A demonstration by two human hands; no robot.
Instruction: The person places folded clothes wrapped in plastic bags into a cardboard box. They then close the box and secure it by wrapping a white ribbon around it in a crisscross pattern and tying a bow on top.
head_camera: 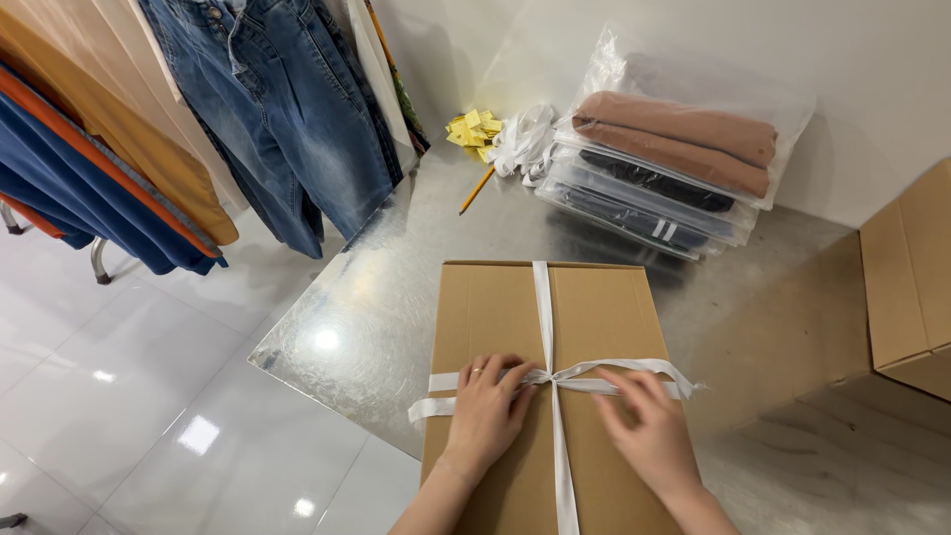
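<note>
Both hands on a ribbon-tied cardboard box sitting on a shiny metal tabletop.

The cardboard box (pixel 555 386) lies flat at the near edge of the tabletop (pixel 396 287), long axis running straight away from the person. A white ribbon (pixel 544 297) crosses it lengthwise and widthwise, meeting at a knot near the middle. The left hand (pixel 487 406) and right hand (pixel 644 421) both rest palm-down on the lid, fingers loosely curled at the ribbon's side loops; can't tell if either really pinches it. At the back, clear plastic bags (pixel 684 149) each hold folded clothes, brown on top, dark below. A second cardboard box (pixel 906 277) stands to the right, contents not visible.
</note>
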